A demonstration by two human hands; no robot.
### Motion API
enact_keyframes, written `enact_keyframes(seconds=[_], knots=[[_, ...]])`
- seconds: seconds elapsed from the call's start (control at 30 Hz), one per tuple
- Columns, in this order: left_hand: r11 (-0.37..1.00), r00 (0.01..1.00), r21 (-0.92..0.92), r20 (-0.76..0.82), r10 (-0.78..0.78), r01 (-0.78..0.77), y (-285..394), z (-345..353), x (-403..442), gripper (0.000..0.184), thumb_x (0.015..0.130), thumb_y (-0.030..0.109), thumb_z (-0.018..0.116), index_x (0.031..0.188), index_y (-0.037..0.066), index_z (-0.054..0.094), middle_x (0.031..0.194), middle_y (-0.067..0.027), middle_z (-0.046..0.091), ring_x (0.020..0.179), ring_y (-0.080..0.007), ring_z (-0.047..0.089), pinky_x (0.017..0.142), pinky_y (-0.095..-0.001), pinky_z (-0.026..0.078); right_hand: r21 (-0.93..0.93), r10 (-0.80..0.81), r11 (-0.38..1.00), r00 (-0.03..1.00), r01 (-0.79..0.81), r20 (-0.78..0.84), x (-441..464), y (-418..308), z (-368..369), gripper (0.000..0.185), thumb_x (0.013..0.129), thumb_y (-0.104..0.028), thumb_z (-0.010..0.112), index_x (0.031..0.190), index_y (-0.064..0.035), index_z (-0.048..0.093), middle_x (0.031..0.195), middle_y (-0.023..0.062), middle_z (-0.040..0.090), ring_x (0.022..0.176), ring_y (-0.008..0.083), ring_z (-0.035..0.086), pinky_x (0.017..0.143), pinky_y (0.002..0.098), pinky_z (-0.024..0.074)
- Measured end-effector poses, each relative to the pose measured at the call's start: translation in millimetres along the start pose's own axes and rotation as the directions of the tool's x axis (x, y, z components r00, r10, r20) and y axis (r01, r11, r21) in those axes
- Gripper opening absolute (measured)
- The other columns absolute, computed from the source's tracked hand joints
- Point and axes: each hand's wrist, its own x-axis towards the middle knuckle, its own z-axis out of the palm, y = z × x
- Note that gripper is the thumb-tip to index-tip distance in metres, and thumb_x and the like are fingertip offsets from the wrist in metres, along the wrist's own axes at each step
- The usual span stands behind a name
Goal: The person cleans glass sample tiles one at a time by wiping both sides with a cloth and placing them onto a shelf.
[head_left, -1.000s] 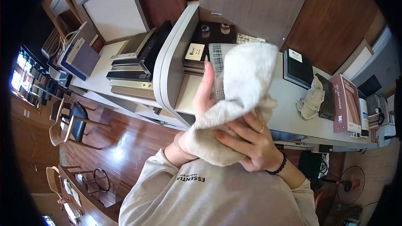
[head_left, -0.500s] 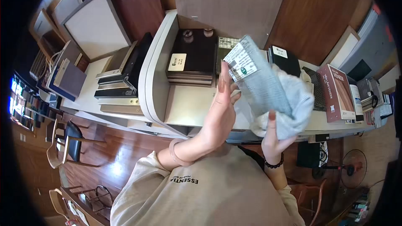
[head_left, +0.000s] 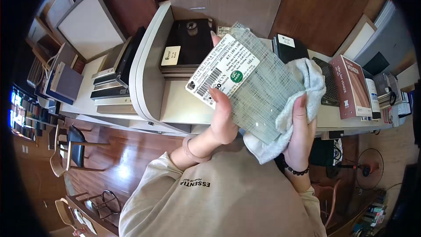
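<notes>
A clear glass sample panel [head_left: 263, 87] with a fine woven line pattern is tilted in front of my chest. A white printed label [head_left: 226, 68] with a barcode and a green QC PASS sticker covers its upper left end. My left hand [head_left: 222, 116] grips the labelled end, thumb on the front and a fingertip showing behind the top edge. On the other side my right hand [head_left: 301, 136] is closed on a light grey-white cloth [head_left: 307, 77], which wraps around the panel's lower right edge, thumb pressed on the front.
Behind the panel runs a white counter [head_left: 180, 109] with a curved divider [head_left: 151, 68]. Dark glossy panels [head_left: 186, 44] are stacked there. To the right stands a red-brown veneer binder [head_left: 353, 90]. Frame samples [head_left: 116, 81] lie at left; a chair [head_left: 76, 147] and a fan [head_left: 368, 169] stand below.
The panel has turned so its label and broad face point toward me. My left hand went from flat and upright beside it to gripping its labelled end. My right hand keeps hold of the cloth.
</notes>
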Motion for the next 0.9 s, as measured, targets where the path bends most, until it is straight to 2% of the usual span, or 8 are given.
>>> enact_keyframes(seconds=[0.13,0.3,0.37,0.4,0.53,0.67,0.7,0.9], knots=[[0.983,0.969,-0.176,-0.23,-0.089,0.049,-2,14,-11,0.081,0.094,0.065,0.028,0.151,0.008,0.017,0.15,-0.013,0.03,0.133,-0.0263,0.037,0.11,-0.0421,0.032,-0.119,0.055,0.992,0.997,-0.049,0.046,0,-17,-38,0.052,0.098,-0.027,0.056,0.137,0.0033,0.04,0.135,0.0131,0.048,0.119,0.0196,0.05,0.102,0.0331,0.0383],[0.843,0.928,-0.428,-0.029,-0.372,0.325,1,11,-14,0.081,0.092,0.068,0.03,0.153,0.017,0.014,0.151,-0.0156,0.029,0.136,-0.0335,0.035,0.111,-0.0469,0.03,-0.191,-0.064,0.981,0.99,0.04,-0.123,20,-31,-72,0.054,0.096,-0.024,0.058,0.138,0.0036,0.039,0.136,0.0149,0.048,0.12,0.0216,0.05,0.103,0.0332,0.0385],[0.595,0.891,-0.686,0.184,-0.414,0.418,2,14,-16,0.087,0.088,0.072,0.035,0.153,0.018,0.013,0.152,-0.0159,0.027,0.139,-0.0365,0.029,0.114,-0.0488,0.025,-0.272,-0.35,0.931,0.814,0.245,-0.465,33,-48,-69,0.05,0.096,-0.018,0.057,0.137,0.0042,0.04,0.134,0.0166,0.05,0.119,0.0235,0.051,0.101,0.0345,0.0412],[0.606,0.898,-0.684,0.176,-0.403,0.406,0,15,-17,0.087,0.088,0.072,0.035,0.153,0.018,0.013,0.152,-0.0159,0.027,0.139,-0.0365,0.029,0.114,-0.0488,0.025,-0.265,-0.35,0.931,0.82,0.251,-0.453,35,-48,-75,0.05,0.096,-0.018,0.057,0.137,0.0042,0.04,0.134,0.0166,0.05,0.119,0.0235,0.051,0.101,0.0345,0.0412],[0.489,0.918,-0.781,0.279,-0.283,0.388,-11,22,-28,0.091,0.087,0.073,0.036,0.153,0.016,0.012,0.155,-0.0169,0.02,0.141,-0.0333,0.027,0.115,-0.0492,0.022,-0.178,-0.691,0.709,0.723,0.682,0.017,24,-37,-94,0.046,0.095,-0.017,0.056,0.135,0.004,0.043,0.132,0.0183,0.051,0.117,0.0261,0.053,0.099,0.0367,0.044],[0.505,0.98,-0.843,0.118,-0.162,0.185,-20,26,-28,0.081,0.091,0.068,0.034,0.153,0.023,0.01,0.155,-0.0167,0.02,0.141,-0.0364,0.024,0.114,-0.052,0.024,-0.341,-0.243,0.288,0.413,0.895,0.878,8,-36,-32,0.052,0.096,-0.046,0.041,0.135,-0.0126,0.052,0.146,0.0219,0.035,0.136,0.0341,0.032,0.11,0.0533,0.0254],[0.621,0.993,-0.779,0.015,-0.117,0.085,-27,25,-30,0.079,0.092,0.066,0.035,0.153,0.022,0.011,0.155,-0.0163,0.02,0.141,-0.0354,0.024,0.115,-0.0511,0.023,-0.296,-0.014,0.174,0.303,0.939,0.953,6,-34,-21,0.055,0.096,-0.053,0.038,0.135,-0.0168,0.054,0.15,0.0228,0.032,0.141,0.0361,0.027,0.113,0.0574,0.0207],[0.928,0.852,-0.038,-0.412,0.323,-0.371,-76,16,-53,0.07,0.098,0.053,0.037,0.153,0.016,0.013,0.156,-0.0142,0.018,0.142,-0.0294,0.025,0.118,-0.0459,0.016,-0.35,-0.118,0.094,0.359,0.932,0.926,45,-6,16,0.054,0.093,-0.051,0.043,0.14,-0.0248,0.049,0.155,0.01,0.028,0.143,0.0376,0.02,0.114,0.0601,0.0111]])
